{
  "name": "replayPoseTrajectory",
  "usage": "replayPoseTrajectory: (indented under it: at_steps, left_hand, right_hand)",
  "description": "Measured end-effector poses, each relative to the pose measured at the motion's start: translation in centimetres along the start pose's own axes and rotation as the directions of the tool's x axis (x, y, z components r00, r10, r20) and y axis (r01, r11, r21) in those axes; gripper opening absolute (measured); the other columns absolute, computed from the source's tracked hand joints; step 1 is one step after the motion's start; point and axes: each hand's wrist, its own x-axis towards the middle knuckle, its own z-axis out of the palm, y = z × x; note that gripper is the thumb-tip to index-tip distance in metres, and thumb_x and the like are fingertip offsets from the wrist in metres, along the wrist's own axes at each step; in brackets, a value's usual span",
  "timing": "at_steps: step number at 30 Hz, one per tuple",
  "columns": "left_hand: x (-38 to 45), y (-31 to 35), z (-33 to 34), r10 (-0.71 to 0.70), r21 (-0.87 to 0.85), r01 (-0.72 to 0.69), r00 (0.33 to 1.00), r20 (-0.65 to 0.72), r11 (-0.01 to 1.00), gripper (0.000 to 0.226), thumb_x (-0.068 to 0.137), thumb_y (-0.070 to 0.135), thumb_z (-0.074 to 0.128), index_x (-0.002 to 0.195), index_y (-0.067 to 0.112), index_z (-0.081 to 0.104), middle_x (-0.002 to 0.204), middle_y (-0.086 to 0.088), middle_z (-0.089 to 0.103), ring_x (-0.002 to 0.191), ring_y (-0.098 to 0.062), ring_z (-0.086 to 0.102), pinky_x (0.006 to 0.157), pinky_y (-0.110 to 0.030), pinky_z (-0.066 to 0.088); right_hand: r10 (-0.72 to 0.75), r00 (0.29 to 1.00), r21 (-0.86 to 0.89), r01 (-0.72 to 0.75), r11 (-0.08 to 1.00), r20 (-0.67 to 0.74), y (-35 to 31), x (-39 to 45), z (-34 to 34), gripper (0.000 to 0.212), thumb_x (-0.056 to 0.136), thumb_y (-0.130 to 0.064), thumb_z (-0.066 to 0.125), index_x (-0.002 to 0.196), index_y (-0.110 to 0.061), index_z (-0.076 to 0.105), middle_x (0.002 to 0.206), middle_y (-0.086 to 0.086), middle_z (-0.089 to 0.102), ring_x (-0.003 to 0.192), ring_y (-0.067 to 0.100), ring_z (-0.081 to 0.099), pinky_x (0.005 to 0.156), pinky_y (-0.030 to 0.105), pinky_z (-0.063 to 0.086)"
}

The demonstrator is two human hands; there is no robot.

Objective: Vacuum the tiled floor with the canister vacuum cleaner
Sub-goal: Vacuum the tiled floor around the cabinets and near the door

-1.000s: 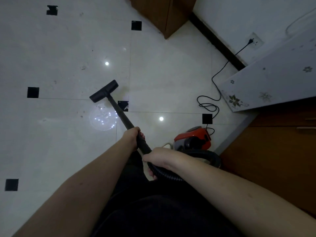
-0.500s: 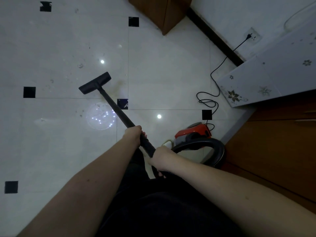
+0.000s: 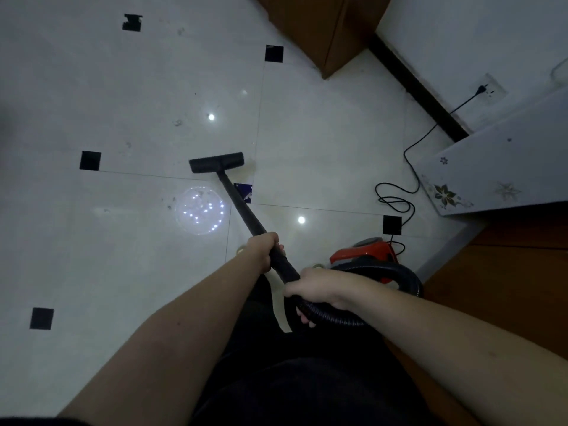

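The black floor nozzle [image 3: 216, 162] lies flat on the white tiled floor [image 3: 123, 87], just beyond a small dark inset tile. From it the black wand [image 3: 242, 207] slants back toward me. My left hand [image 3: 266, 249] grips the wand about halfway up. My right hand [image 3: 319, 289] grips its upper end, where the ribbed black hose [image 3: 396, 272] begins. That hose loops right to the red canister [image 3: 365, 252], which sits on the floor behind my right hand. Specks of dirt dot the tiles left of the nozzle.
The black power cord [image 3: 408, 167] runs from the canister in loose coils to a wall socket [image 3: 488, 89]. A white floral-patterned tabletop [image 3: 498, 167] juts in at right above brown wood furniture [image 3: 507, 287]. Another wooden cabinet [image 3: 319, 29] stands at the far wall.
The nozzle slid right across the floor and turned more square to me. Both hands stayed on the wand and hose end.
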Motion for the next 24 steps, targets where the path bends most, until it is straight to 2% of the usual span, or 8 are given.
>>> replayPoseTrajectory:
  at_steps: [5, 8, 10, 12, 14, 16, 21, 24]
  left_hand:
    - [-0.9, 0.5, 0.2, 0.017, -0.217, 0.021, 0.985, 0.171, 0.976, 0.017, 0.085, -0.002, 0.044, 0.074, 0.010, 0.039, 0.050, -0.003, 0.042, 0.039, -0.014, 0.040, 0.038, -0.019, 0.040]
    - [-0.9, 0.6, 0.1, 0.030, -0.240, 0.010, 0.986, 0.164, 0.971, 0.016, 0.083, -0.002, 0.044, 0.075, 0.011, 0.039, 0.050, -0.003, 0.042, 0.038, -0.013, 0.039, 0.038, -0.019, 0.040]
    - [-0.8, 0.5, 0.1, 0.035, -0.224, -0.003, 0.990, 0.138, 0.974, 0.012, 0.083, -0.002, 0.045, 0.080, 0.009, 0.041, 0.052, -0.004, 0.043, 0.039, -0.013, 0.040, 0.039, -0.020, 0.040]
    - [-0.7, 0.3, 0.4, 0.042, -0.197, -0.022, 0.994, 0.099, 0.980, 0.010, 0.083, -0.002, 0.046, 0.086, 0.006, 0.043, 0.054, -0.006, 0.043, 0.041, -0.015, 0.041, 0.041, -0.021, 0.042]
    - [-1.0, 0.3, 1.1, 0.047, -0.167, -0.034, 0.996, 0.076, 0.985, 0.015, 0.082, -0.002, 0.047, 0.095, 0.006, 0.044, 0.056, -0.007, 0.045, 0.043, -0.016, 0.043, 0.043, -0.022, 0.044]
    - [-1.1, 0.6, 1.5, 0.051, -0.164, -0.040, 0.997, 0.062, 0.986, 0.019, 0.081, -0.002, 0.047, 0.099, 0.005, 0.045, 0.059, -0.007, 0.046, 0.045, -0.017, 0.044, 0.044, -0.023, 0.045]
    - [-0.8, 1.1, 0.9, 0.026, -0.172, -0.009, 0.995, 0.095, 0.985, 0.014, 0.081, -0.005, 0.045, 0.092, 0.004, 0.043, 0.061, -0.008, 0.046, 0.045, -0.017, 0.044, 0.044, -0.022, 0.044]
    - [-1.3, 0.5, 1.3, 0.004, -0.209, 0.023, 0.992, 0.127, 0.978, 0.013, 0.082, -0.007, 0.043, 0.083, 0.006, 0.041, 0.061, -0.008, 0.045, 0.046, -0.017, 0.042, 0.040, -0.020, 0.043]
  right_hand:
    - [-0.067, 0.971, 0.582, -0.081, 0.809, 0.229, 0.9, 0.1, -0.7, 0.022, 0.096, -0.028, 0.050, 0.083, -0.010, 0.049, 0.063, 0.004, 0.052, 0.046, 0.013, 0.050, 0.045, 0.022, 0.046]
    - [-0.052, 0.965, 0.619, -0.123, 0.776, 0.257, 1.1, 0.2, -0.8, 0.024, 0.095, -0.028, 0.054, 0.079, -0.011, 0.051, 0.064, 0.004, 0.054, 0.049, 0.013, 0.052, 0.049, 0.023, 0.049]
    - [0.007, 0.980, 0.482, -0.105, 0.870, 0.200, 0.9, 0.5, -0.8, 0.023, 0.093, -0.027, 0.057, 0.082, -0.007, 0.055, 0.070, 0.008, 0.059, 0.059, 0.018, 0.059, 0.065, 0.031, 0.058]
    - [0.036, 0.999, 0.107, -0.034, 0.994, -0.014, -0.2, 0.5, -0.4, 0.021, 0.091, -0.022, 0.058, 0.094, -0.001, 0.059, 0.081, 0.014, 0.065, 0.073, 0.027, 0.066, 0.079, 0.039, 0.059]
    - [-0.037, 0.966, -0.454, -0.086, 0.887, -0.255, -1.5, 0.7, 0.2, 0.027, 0.090, -0.020, 0.057, 0.110, -0.001, 0.058, 0.094, 0.013, 0.067, 0.084, 0.028, 0.066, 0.068, 0.031, 0.055]
    - [-0.062, 0.929, -0.637, -0.200, 0.744, -0.364, -2.2, 0.9, 0.7, 0.033, 0.089, -0.019, 0.059, 0.118, -0.003, 0.056, 0.092, 0.008, 0.064, 0.080, 0.024, 0.064, 0.056, 0.026, 0.047]
    - [-0.014, 0.985, -0.194, -0.020, 0.981, -0.171, -2.4, 1.6, -0.5, 0.002, 0.081, -0.001, 0.053, 0.081, 0.000, 0.054, 0.070, 0.015, 0.060, 0.063, 0.028, 0.063, 0.063, 0.038, 0.058]
    - [0.022, 1.000, 0.068, -0.020, 0.997, -0.022, -2.0, 1.1, -1.5, 0.003, 0.086, -0.004, 0.055, 0.086, -0.002, 0.052, 0.067, 0.009, 0.055, 0.053, 0.018, 0.057, 0.053, 0.029, 0.052]
